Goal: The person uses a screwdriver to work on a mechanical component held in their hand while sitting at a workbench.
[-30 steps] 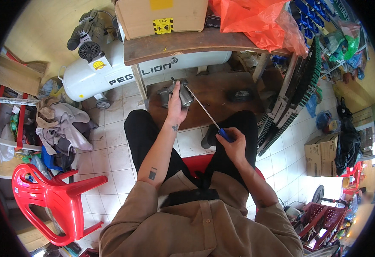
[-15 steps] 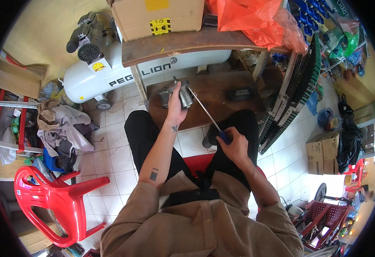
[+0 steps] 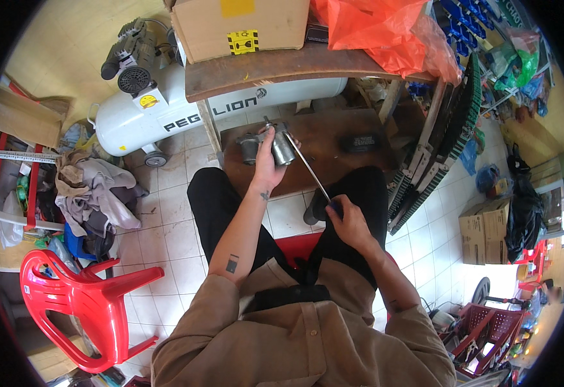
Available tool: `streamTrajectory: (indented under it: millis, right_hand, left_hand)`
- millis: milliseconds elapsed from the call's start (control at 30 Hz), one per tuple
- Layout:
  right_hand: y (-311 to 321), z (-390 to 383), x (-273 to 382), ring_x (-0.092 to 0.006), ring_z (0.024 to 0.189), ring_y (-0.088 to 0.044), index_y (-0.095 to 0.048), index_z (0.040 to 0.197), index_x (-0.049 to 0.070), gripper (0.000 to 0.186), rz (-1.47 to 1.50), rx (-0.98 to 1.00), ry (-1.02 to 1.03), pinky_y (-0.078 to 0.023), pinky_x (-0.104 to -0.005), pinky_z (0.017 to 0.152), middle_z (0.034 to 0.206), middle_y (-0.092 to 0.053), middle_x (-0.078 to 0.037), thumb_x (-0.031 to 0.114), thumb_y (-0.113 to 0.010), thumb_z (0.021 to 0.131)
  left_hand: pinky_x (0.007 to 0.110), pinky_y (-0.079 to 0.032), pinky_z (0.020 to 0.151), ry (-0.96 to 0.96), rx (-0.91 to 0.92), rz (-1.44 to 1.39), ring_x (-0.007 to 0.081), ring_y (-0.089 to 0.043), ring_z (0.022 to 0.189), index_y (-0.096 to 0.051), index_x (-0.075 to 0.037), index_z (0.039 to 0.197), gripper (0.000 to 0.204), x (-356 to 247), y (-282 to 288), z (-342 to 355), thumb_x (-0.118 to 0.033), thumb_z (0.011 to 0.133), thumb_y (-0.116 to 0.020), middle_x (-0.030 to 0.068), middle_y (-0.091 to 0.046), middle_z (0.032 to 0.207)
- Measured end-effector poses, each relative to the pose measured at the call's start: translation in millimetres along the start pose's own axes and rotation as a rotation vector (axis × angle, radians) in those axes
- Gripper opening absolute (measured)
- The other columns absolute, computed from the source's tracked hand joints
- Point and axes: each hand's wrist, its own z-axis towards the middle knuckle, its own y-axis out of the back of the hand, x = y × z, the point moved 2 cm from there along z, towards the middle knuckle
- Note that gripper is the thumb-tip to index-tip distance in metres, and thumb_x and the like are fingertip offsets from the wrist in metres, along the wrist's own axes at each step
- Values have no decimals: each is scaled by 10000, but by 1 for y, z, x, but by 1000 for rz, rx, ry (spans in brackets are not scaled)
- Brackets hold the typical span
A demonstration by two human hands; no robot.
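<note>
My left hand is wrapped round a cylindrical metal part that looks like a small motor, holding it over the low brown board. A thin shaft sticks up from its far end, and a darker grey cylinder sits to its left; I cannot tell whether the two are joined. In my right hand is a long screwdriver with a blue handle, mostly covered by the closed fingers. Its steel shank slants up and left to the right side of the metal part, where fingers hide the tip.
Ahead stands a wooden bench with a cardboard box and an orange bag. A white air compressor lies behind. The low board carries a black block. A red chair is at left, toothed strips lean at right.
The metal part has turned slightly in my left hand, showing more of its silver side and the shaft. My right hand and the screwdriver have shifted a little lower.
</note>
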Motion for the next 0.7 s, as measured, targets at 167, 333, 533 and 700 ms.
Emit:
streamTrajectory:
  millis: [167,333,533,700]
  right_hand:
    - [-1,5,12,-440,865,-660,-525,1099,-9,327,-70,84,-169,-512,-481,773,870,-681,-237,220,-662,910]
    - [-7,6,5,-464,899,-639,-497,1177,3,381,38,218,-198,-500,-505,777,918,-665,-264,290,-600,948]
    - [-3,7,-19,-429,926,-647,-525,1148,-17,365,207,317,-94,-501,-470,776,977,-657,-275,255,-633,931]
    - [-9,7,-6,-365,827,-686,-573,1008,-30,407,143,220,-201,-519,-426,730,878,-682,-218,267,-780,823]
  left_hand:
    - [455,-520,975,4,63,-15,280,-658,906,-590,-34,1080,393,4,-2,-1,-415,988,-561,119,-656,919]
    - [443,-515,976,-18,76,-7,273,-649,912,-586,-20,1079,422,7,-2,1,-431,998,-536,117,-649,926]
    - [464,-555,921,-11,68,-66,278,-680,882,-576,-15,1072,376,9,2,3,-383,996,-566,127,-658,924]
    - [463,-538,948,-9,57,-47,275,-670,895,-581,-11,1079,396,7,1,-3,-397,993,-564,127,-655,935]
